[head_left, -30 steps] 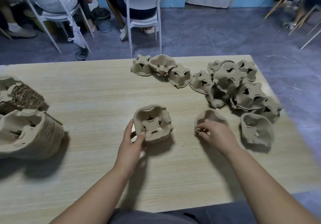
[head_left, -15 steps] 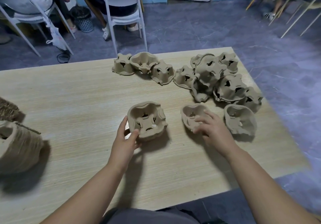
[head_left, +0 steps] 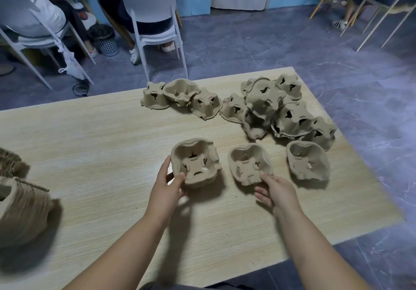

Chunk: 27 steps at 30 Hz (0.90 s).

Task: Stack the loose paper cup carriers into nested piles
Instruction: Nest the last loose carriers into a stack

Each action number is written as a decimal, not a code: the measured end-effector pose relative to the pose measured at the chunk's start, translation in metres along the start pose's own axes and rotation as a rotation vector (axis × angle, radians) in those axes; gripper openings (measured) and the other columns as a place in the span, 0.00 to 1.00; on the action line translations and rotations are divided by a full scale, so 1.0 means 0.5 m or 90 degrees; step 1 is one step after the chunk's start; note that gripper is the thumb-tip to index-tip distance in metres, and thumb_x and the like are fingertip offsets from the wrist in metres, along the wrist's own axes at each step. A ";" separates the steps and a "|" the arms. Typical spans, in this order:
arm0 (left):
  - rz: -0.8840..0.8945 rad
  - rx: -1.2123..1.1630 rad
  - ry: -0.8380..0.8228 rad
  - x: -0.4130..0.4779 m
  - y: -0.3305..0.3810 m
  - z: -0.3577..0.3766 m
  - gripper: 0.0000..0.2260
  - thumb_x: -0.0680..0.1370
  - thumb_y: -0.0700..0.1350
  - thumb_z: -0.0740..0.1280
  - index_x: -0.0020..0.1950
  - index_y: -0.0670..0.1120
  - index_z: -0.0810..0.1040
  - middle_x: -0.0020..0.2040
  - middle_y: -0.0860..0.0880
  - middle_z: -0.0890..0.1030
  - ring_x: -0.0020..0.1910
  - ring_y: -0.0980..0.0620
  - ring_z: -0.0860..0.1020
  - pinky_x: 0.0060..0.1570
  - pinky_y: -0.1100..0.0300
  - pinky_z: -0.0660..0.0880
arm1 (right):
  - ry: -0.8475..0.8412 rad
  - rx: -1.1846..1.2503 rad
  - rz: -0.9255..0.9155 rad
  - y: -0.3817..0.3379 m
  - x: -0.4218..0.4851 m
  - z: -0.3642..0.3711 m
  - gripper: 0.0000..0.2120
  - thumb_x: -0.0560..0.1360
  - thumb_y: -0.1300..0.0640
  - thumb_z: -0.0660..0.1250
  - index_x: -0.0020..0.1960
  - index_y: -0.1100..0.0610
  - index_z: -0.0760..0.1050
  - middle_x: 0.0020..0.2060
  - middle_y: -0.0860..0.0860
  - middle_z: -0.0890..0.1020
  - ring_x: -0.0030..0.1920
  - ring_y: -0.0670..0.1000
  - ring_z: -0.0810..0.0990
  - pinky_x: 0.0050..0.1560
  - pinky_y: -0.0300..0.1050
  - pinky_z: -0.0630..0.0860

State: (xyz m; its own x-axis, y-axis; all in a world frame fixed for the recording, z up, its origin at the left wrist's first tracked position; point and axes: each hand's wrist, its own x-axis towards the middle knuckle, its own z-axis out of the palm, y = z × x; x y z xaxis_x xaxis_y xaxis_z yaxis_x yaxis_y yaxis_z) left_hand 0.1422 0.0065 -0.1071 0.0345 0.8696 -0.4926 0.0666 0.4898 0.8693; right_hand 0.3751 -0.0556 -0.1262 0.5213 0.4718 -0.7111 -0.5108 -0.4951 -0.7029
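Both forearms are bare to the left hand (head_left: 165,194) and right hand (head_left: 278,191); no sleeves, rings or watch show.

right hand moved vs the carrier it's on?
Yes. The right hand slid from the carrier's far rim to its near edge, toward the person.

Both bare forearms reach forward over the table; the left hand (head_left: 165,188) pinches with thumb over fingers, while the right hand (head_left: 278,191) has its thumb raised and fingers loosely curled beneath
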 end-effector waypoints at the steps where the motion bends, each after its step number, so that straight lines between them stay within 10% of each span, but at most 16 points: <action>1: -0.005 -0.008 -0.001 0.001 0.002 0.002 0.25 0.80 0.40 0.63 0.72 0.60 0.65 0.63 0.43 0.76 0.46 0.50 0.77 0.55 0.52 0.77 | 0.002 0.017 -0.005 -0.003 0.003 0.003 0.16 0.75 0.60 0.68 0.60 0.65 0.72 0.42 0.59 0.80 0.34 0.51 0.79 0.26 0.38 0.78; 8: -0.014 -0.007 0.006 0.006 0.013 0.011 0.18 0.82 0.42 0.60 0.64 0.63 0.67 0.51 0.48 0.78 0.38 0.53 0.75 0.55 0.48 0.77 | -0.002 -0.032 -0.225 -0.089 -0.023 0.005 0.08 0.76 0.61 0.66 0.55 0.58 0.74 0.35 0.50 0.79 0.32 0.45 0.76 0.28 0.32 0.74; 14: -0.004 -0.032 0.015 -0.004 0.028 0.020 0.12 0.83 0.48 0.58 0.64 0.61 0.69 0.49 0.55 0.79 0.43 0.53 0.78 0.44 0.58 0.77 | -0.242 -0.193 -0.290 -0.177 -0.029 0.094 0.07 0.75 0.63 0.67 0.53 0.59 0.74 0.35 0.52 0.77 0.31 0.45 0.75 0.37 0.43 0.78; 20: -0.023 -0.048 -0.005 -0.011 0.047 0.028 0.13 0.83 0.55 0.50 0.51 0.65 0.73 0.54 0.55 0.77 0.42 0.50 0.77 0.53 0.50 0.77 | -0.416 -0.355 -0.288 -0.183 -0.027 0.190 0.06 0.75 0.64 0.68 0.44 0.55 0.73 0.34 0.52 0.75 0.29 0.41 0.74 0.27 0.33 0.72; 27: -0.012 -0.013 -0.013 0.002 0.024 0.013 0.14 0.81 0.47 0.63 0.64 0.61 0.69 0.61 0.47 0.77 0.51 0.45 0.78 0.45 0.58 0.77 | -0.326 -0.486 -0.366 -0.135 0.001 0.209 0.09 0.73 0.57 0.71 0.52 0.53 0.77 0.35 0.48 0.75 0.38 0.49 0.75 0.38 0.40 0.73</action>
State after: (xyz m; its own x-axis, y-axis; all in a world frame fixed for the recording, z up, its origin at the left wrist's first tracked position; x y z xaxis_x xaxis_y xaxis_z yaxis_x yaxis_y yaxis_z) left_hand 0.1494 0.0131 -0.0975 0.0537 0.8590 -0.5091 0.0466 0.5071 0.8606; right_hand 0.3384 0.0546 -0.0810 0.1089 0.9394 -0.3251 0.3713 -0.3418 -0.8633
